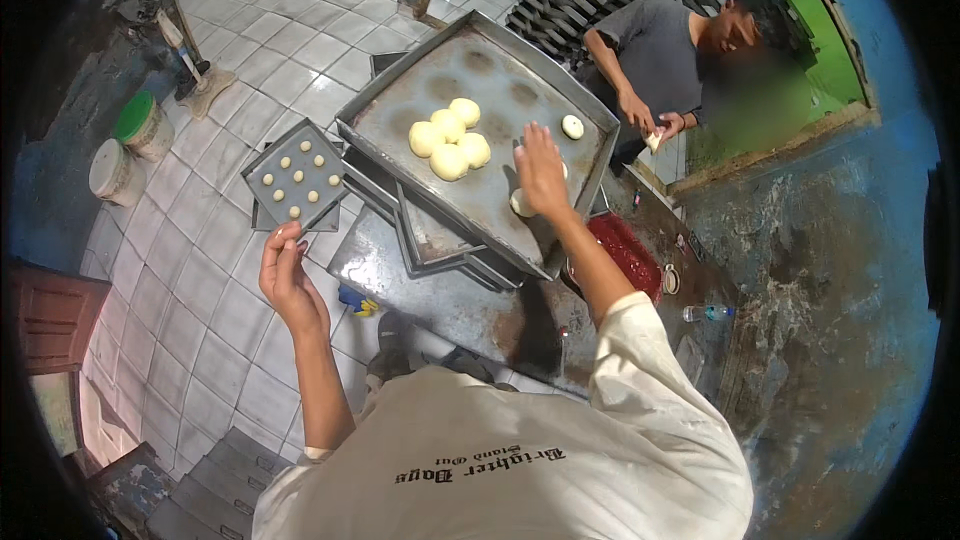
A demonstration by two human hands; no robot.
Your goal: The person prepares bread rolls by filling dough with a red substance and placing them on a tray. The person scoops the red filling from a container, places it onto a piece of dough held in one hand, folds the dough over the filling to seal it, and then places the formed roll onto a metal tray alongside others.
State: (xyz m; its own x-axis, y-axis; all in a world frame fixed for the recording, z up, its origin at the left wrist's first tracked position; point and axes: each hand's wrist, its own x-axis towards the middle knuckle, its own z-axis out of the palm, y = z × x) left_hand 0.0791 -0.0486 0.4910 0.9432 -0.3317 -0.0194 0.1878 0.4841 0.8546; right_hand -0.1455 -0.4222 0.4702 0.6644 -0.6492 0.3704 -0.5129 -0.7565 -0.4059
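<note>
On the large metal baking tray (400, 100), several pale yellow dough balls (449, 162) sit pressed together in a cluster. To the right of them my right hand (541, 175) lies flat, palm down and fingers outstretched, over dough partly hidden beneath it. A flattened dough piece (520, 203) peeks out at the left of its wrist. Farther right, one small dough round (572, 127) rests alone near the tray's side wall. My left hand (291, 278) is raised off the tray's left side, its fingers loosely bent and nothing visible in it.
More trays are stacked underneath on a metal table (400, 285). A lower tray (268, 162) at left holds several small dough balls. A co-worker (650, 55) at the far right handles a dough piece (654, 140). A red tray (625, 250), a bottle (708, 313) and lidded buckets (145, 125) stand around.
</note>
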